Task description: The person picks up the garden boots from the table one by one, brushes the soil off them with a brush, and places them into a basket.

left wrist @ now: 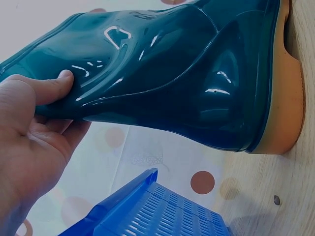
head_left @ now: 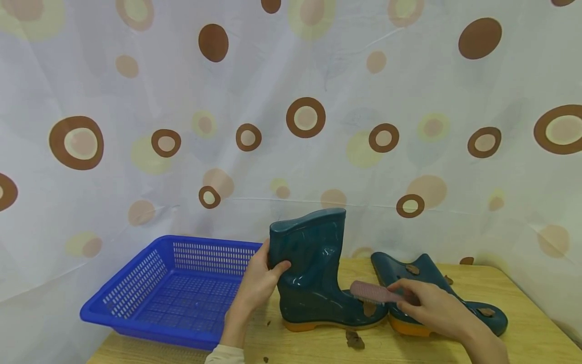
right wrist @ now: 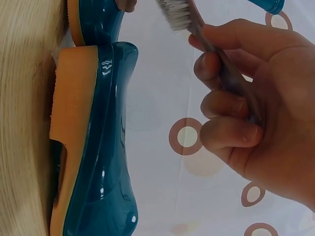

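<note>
A dark teal rubber boot [head_left: 309,273] with an orange sole stands upright on the table. My left hand [head_left: 260,280] grips its shaft from the left side, thumb on the outer face and fingers behind. In my right hand [head_left: 429,306] is a pink scrub brush [head_left: 370,292], held by its handle, with white bristles [right wrist: 178,14] facing down over the boot's toe. A brown flake [head_left: 369,308] sits on that toe, just below the bristles. Behind my right hand lies the second boot [head_left: 486,318], tipped on its side, with brown flakes on it.
A blue plastic basket [head_left: 141,323] with slotted walls stands on the left of the wooden table [head_left: 523,293]. Brown scraps [head_left: 354,339] lie in front of the upright boot. A white curtain [head_left: 254,91] with brown and cream circles hangs behind.
</note>
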Motion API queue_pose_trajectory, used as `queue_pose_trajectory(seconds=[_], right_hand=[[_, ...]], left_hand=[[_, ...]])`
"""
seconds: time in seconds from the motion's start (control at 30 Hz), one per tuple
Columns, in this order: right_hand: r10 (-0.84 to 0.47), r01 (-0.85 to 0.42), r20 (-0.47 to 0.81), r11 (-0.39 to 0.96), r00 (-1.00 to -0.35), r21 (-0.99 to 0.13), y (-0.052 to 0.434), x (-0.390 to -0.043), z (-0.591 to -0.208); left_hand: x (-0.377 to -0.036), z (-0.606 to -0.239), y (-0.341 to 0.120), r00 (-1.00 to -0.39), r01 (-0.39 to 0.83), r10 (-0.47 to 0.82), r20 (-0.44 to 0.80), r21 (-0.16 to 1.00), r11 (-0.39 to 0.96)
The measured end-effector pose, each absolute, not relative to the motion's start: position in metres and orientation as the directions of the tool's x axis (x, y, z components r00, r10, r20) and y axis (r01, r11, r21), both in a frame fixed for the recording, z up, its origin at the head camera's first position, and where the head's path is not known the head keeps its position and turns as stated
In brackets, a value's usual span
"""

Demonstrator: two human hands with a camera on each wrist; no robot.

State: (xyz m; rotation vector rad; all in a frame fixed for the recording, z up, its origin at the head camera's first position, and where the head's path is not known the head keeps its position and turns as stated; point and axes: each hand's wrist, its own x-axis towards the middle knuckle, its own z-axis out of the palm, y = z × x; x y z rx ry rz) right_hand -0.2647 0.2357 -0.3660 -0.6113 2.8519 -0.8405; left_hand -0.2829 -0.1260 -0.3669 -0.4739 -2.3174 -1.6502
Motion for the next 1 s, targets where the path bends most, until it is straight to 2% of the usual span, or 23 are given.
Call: queue_pose_trajectory(seconds=[0.7, 0.83, 1.0], right_hand=[[-0.382, -0.273, -0.085, 0.784, -0.920, -0.558, 0.259, -0.263, -0.361], [-0.381, -0.284, -0.064, 0.781, -0.922, -0.557, 0.259, -0.262, -0.360], [-0.359, -0.322, 0.025, 0.801, -0.933, -0.504, 0.253, -0.262, -0.360]], left_hand=[[-0.282, -0.367, -0.126, -0.916, 0.400, 0.121, 0.382, 0.866, 0.299], [-0.282, -0.367, -0.126, -0.917, 0.399, 0.119, 0.381, 0.868, 0.296], [-0.282, -0.366, -0.126, -0.915, 0.402, 0.120, 0.384, 0.864, 0.304]])
